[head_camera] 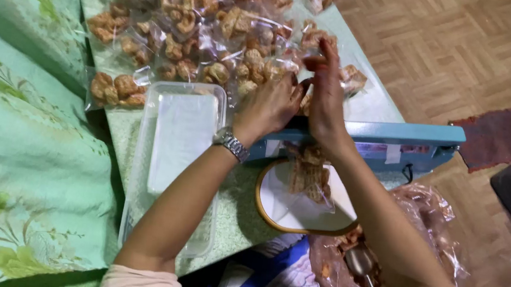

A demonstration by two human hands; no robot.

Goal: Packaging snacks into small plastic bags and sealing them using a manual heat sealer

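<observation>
Head view looks straight down on a low table (231, 214) with a pale green speckled top. Both hands meet over the blue bar of a heat sealer (397, 135) that lies across the table. Left hand (271, 105), with a metal wristwatch (231, 143) on its wrist, rests palm down on the sealer's near end, fingers curled onto the bar; its grip is narrow, and I cannot tell whether it pinches anything beneath. Right hand (327, 91) stands on edge just beside it, fingers straight and pressed together, touching the bar; its grip is flat and holds nothing that shows. Below the bar a clear bag of fried snacks (308, 172) hangs out from under the sealer, lying over a round white plate with a yellow rim (273, 216).

Beyond the hands a heap of sealed snack bags (199, 21) covers the far part of the table. Left of the forearm lies a long clear plastic tray (175, 147). Near the person's lap sits a large open plastic bag of loose snacks (427, 214) with a metal spoon (362, 268) in it. A green flowered cloth (6, 134) fills the left side, and wood parquet floor (458, 51) shows at right.
</observation>
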